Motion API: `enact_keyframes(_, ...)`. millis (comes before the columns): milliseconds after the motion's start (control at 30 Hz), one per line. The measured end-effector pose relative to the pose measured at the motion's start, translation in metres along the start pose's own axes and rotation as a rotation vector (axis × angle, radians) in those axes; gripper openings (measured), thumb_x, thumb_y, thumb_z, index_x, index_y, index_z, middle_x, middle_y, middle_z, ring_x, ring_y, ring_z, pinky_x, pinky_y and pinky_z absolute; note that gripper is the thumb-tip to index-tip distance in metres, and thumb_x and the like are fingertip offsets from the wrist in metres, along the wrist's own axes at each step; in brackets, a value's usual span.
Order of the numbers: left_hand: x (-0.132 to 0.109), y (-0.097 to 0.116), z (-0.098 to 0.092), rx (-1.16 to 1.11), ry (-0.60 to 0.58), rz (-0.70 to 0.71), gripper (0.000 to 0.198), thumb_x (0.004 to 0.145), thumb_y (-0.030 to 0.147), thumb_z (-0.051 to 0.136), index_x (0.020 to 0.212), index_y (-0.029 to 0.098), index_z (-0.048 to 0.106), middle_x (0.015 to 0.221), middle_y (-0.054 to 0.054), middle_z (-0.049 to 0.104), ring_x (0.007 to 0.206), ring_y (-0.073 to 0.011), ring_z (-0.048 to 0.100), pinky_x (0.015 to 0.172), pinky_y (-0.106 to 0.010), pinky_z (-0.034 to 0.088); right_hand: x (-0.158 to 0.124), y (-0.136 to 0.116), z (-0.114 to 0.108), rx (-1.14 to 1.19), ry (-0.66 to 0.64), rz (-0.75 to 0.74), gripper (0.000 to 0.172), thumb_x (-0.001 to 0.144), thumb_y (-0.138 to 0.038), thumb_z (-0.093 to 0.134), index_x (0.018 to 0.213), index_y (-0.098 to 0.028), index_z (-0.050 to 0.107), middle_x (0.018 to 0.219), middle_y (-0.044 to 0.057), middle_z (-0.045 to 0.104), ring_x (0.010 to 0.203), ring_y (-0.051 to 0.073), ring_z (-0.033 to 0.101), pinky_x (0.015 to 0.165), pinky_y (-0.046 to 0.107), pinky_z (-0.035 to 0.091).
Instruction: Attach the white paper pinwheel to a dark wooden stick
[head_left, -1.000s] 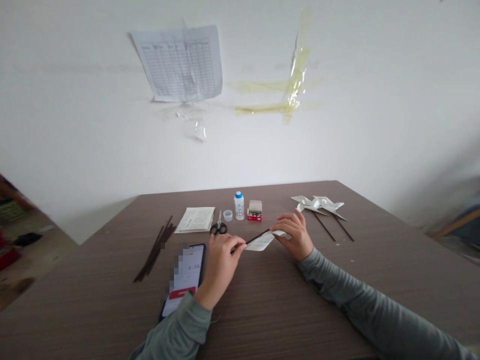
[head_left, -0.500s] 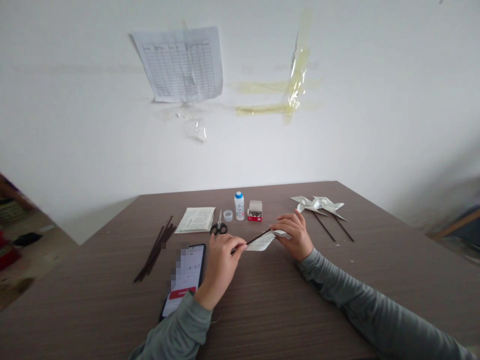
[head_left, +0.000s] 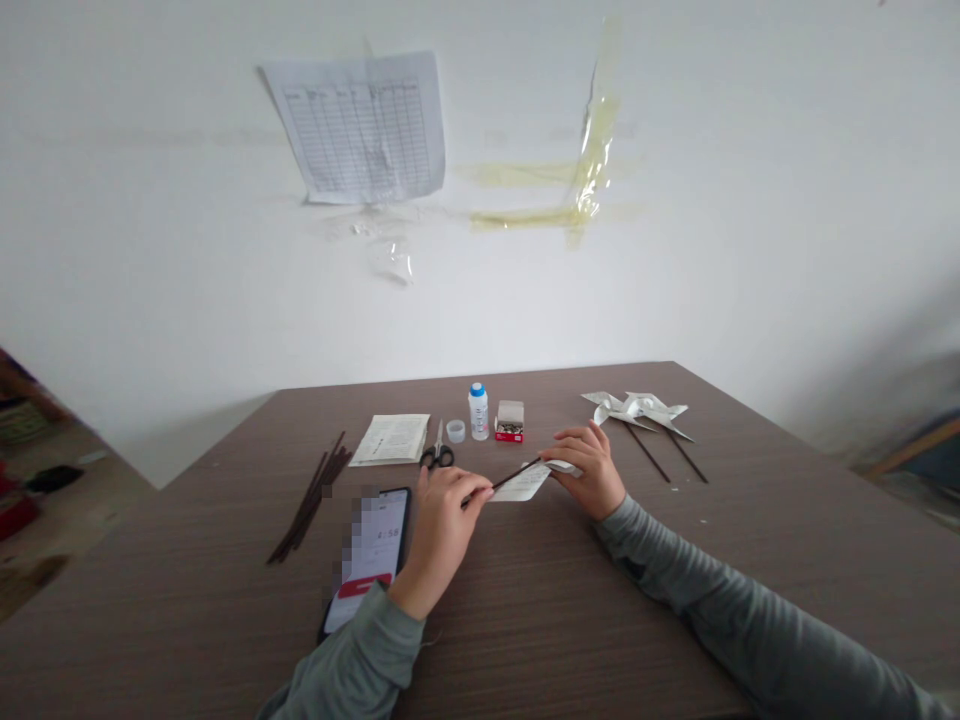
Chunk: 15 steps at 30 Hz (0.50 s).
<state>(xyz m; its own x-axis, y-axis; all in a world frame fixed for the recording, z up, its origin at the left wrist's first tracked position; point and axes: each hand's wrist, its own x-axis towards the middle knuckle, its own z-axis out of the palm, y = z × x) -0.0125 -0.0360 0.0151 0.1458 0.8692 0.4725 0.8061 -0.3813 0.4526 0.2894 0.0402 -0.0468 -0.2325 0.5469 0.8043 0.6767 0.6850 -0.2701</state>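
My left hand [head_left: 442,525] pinches the near end of a thin dark stick [head_left: 516,473], which slants up to the right. At its far end, my right hand [head_left: 589,468] is closed on a paper pinwheel [head_left: 523,486] made from a printed page. One pale blade of it hangs below the stick; my fingers hide its middle. Two finished-looking paper pinwheels [head_left: 616,408] on dark sticks lie at the back right. Black-handled scissors [head_left: 438,457] rest just beyond my left hand.
On the brown table [head_left: 525,620] are a bundle of dark sticks [head_left: 311,505], a phone [head_left: 371,560], folded printed paper [head_left: 391,440], a small clear cup [head_left: 456,431], a white bottle with a blue cap [head_left: 478,412] and a red box of small pins [head_left: 510,424]. A wall stands behind.
Almost nothing differs. Both hands keep their hold on the stick and pinwheel in the same place; the digits on the phone's screen have changed.
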Motion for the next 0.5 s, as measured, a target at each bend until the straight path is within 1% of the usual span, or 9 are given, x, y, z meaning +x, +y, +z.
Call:
enact_keyframes(167,-0.0008,-0.0025,0.0038,0.005,0.023,0.017,0.031,0.107,0.002,0.092,0.1,0.031,0.102,0.108,-0.006,0.098,0.117,-0.0368,0.093,0.136,-0.077,0.059,0.0014,-0.0011,-0.0022,-0.018,-0.006,-0.005,0.025,0.11,-0.02,0.091,0.12,-0.04,0.103,0.107,0.004,0.1,0.124,0.038,0.091,0.146,0.076,0.046)
enact_keyframes(300,-0.0022,-0.0011,0.0044,0.034,0.038,0.032,0.032,0.106,0.001,0.09,0.101,0.031,0.101,0.108,-0.007,0.098,0.118,-0.0373,0.094,0.135,-0.078,0.06,0.0028,-0.0002,-0.0035,-0.022,-0.013,-0.004,0.023,0.108,-0.02,0.094,0.117,-0.04,0.103,0.106,0.004,0.1,0.126,0.039,0.092,0.146,0.077,0.046)
enact_keyframes(500,-0.0039,-0.0027,0.0054,0.039,0.052,0.05,0.032,0.108,0.002,0.085,0.103,0.03,0.1,0.109,-0.007,0.097,0.116,-0.0349,0.093,0.137,-0.079,0.06,0.0039,-0.0002,-0.0035,-0.008,-0.014,0.009,0.021,0.111,-0.024,0.092,0.116,-0.04,0.104,0.105,0.004,0.1,0.125,0.038,0.091,0.147,0.079,0.043)
